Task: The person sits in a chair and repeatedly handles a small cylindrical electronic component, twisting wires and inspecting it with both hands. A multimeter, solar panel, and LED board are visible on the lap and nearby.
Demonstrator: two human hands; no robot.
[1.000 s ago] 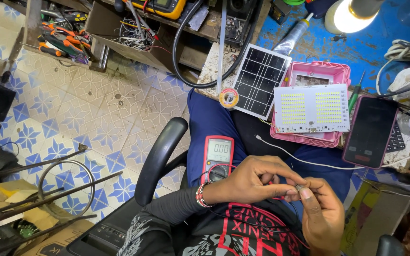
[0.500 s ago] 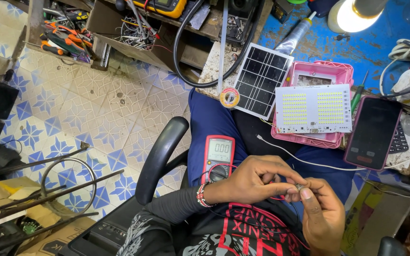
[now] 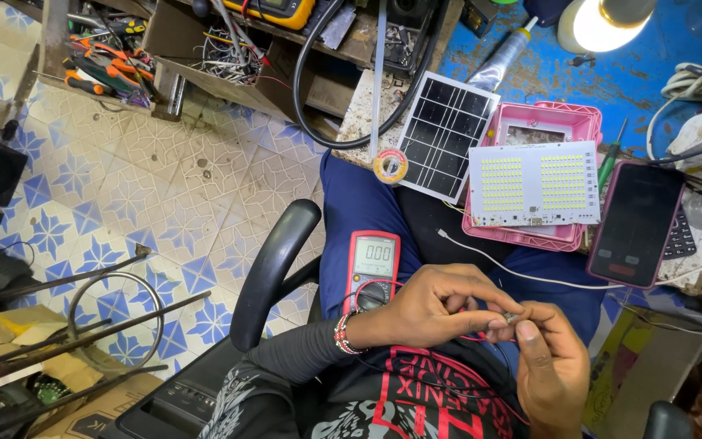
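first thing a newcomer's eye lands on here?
Probably the white LED panel lying on a pink housing on the blue bench at upper right, next to a small solar panel. Then the red multimeter resting on the person's lap, just above the left hand and right hand, which pinch a tiny part between their fingertips.

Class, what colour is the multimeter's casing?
Red, with a grey face; multimeter, head view.

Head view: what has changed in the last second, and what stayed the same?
Almost nothing changed. The left hand and the right hand still pinch a small metal part between their fingertips, above the lap. The red multimeter, the LED panel and the solar panel did not move.
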